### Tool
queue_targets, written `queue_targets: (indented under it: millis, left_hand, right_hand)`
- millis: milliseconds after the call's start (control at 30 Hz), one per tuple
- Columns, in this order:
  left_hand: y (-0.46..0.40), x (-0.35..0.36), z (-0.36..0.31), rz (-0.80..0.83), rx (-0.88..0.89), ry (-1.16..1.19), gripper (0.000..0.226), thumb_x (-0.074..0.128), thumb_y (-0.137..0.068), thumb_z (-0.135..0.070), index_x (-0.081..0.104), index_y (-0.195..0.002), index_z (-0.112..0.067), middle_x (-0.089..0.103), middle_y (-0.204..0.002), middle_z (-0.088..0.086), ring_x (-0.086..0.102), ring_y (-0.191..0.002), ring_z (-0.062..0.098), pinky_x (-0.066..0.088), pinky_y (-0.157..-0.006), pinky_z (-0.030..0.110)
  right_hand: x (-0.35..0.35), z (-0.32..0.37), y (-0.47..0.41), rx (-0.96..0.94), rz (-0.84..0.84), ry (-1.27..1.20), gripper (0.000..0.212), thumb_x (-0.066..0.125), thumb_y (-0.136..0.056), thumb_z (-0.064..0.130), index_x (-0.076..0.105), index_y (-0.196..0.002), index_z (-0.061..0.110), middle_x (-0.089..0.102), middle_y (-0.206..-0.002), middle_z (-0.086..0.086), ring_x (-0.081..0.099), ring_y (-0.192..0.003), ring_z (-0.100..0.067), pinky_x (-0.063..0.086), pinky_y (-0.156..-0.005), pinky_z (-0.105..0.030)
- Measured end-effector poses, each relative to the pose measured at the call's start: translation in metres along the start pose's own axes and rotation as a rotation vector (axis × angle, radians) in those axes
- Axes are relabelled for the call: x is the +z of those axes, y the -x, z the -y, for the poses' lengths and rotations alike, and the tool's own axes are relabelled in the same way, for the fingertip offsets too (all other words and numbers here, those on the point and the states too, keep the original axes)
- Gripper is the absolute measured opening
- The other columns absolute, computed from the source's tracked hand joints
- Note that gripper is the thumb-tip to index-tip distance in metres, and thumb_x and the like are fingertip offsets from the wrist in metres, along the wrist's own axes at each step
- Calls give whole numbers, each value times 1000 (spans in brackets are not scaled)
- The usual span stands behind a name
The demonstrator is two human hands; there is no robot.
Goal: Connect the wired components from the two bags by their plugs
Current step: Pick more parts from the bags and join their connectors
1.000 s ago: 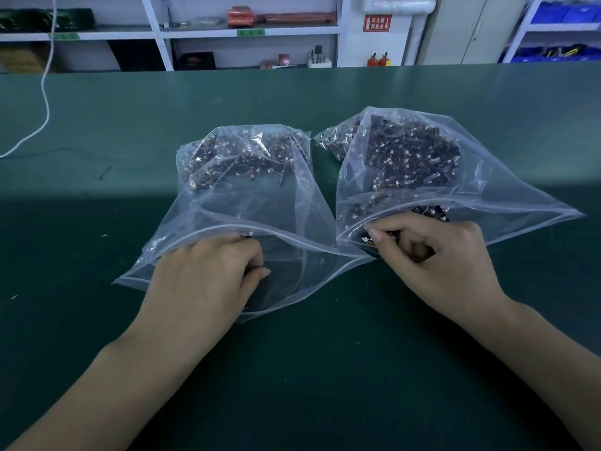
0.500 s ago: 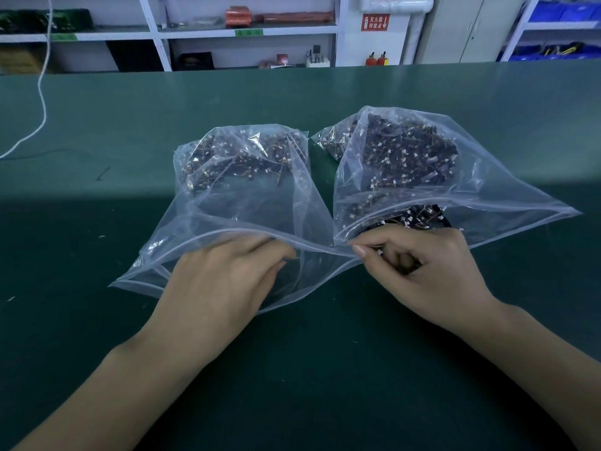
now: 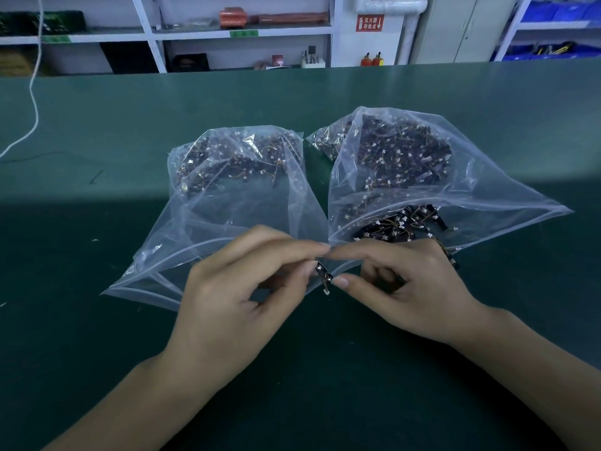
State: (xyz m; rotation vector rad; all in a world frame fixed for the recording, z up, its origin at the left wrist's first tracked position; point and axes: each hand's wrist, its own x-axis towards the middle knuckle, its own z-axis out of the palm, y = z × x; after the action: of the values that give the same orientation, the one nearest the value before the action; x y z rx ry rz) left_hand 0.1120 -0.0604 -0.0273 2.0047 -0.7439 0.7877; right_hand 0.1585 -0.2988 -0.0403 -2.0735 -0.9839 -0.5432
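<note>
Between both bags, left hand (image 3: 234, 288) and right hand (image 3: 403, 288) pinch a small dark component (image 3: 322, 272).

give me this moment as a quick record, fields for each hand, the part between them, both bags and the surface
left hand: pinches the small component from its left
right hand: pinches the same small component from its right
small component: dark, held in front of the bag mouths; plug state too small to tell
left bag: clear, mouth open, parts at far end
right bag: clear, mouth open, fuller, parts at the mouth
table: green mat
</note>
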Motion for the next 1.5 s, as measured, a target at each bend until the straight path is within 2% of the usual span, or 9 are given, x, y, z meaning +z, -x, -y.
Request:
queue_targets:
  millis: [167,300,467,700,867,1033,1233,1400,1500]
  left_hand:
    - [1,3,0,9,-63,54,21,73,-97,-4,80,-115,-14,73,-104,-3,75,-88,16,60,-70,27]
    - [2,5,2,37,-65,20,19,73,-97,-4,81,-112,-12,73,-103,-6,73,-86,15,59,-65,30]
    - [2,4,-1,16,-70,21,19,72,-97,-4,80,-112,-13,73,-101,-4,74,-85,17,60,-65,30]
    - [2,5,-1,33,-66,50,19,71,-99,-4,80,-115,-11,72,-103,-3,74,-84,17,60,-65,31]
    - [1,3,0,74,-117,15,16,69,-102,-13,81,-114,-14,72,-101,-9,72,-90,14,54,-67,17]
    - [1,1,0,119,-128,23,16,68,-101,-18,79,-94,-9,69,-92,-7,68,-79,11,49,-63,15]
    - [-2,2,-2,127,-118,-12,19,71,-99,-21,76,-84,-10,65,-83,-9,64,-73,8,45,-63,11]
    - [-1,1,-1,152,-121,-9,19,69,-99,-20,76,-84,-10,63,-82,-9,63,-72,8,44,-61,12]
    - [-1,1,-1,160,-135,-28,18,72,-95,-16,73,-78,-10,61,-78,-7,59,-68,9,42,-60,12]
  right_hand:
    - [2,-1,0,-5,-1,13,13,73,-100,23,80,-92,16,38,-60,16,36,-51,1,29,-58,-8]
    - [3,0,1,21,-28,-16,14,71,-101,22,78,-92,14,39,-59,15,37,-48,-4,30,-57,-11]
    - [2,0,2,33,49,-44,16,72,-99,31,80,-100,17,47,-57,15,41,-48,0,33,-57,-10]
    - [3,-1,3,8,79,-54,7,77,-98,19,80,-92,16,47,-57,10,37,-49,-3,30,-58,-10]
    - [2,1,2,16,11,-31,6,78,-94,12,77,-88,13,45,-58,11,38,-46,-7,30,-55,-10]
    - [0,3,3,50,-18,-63,7,74,-94,9,72,-89,13,46,-63,20,39,-46,-9,30,-54,-12]
    - [-2,6,1,2,35,22,6,70,-95,18,71,-90,16,44,-72,32,41,-50,-6,32,-54,-13]
    - [1,8,1,-57,63,23,6,70,-96,16,72,-93,11,42,-81,35,46,-64,13,31,-64,-3]
    - [3,6,2,-31,53,6,5,71,-97,17,74,-94,14,43,-79,36,40,-57,4,30,-61,-7]
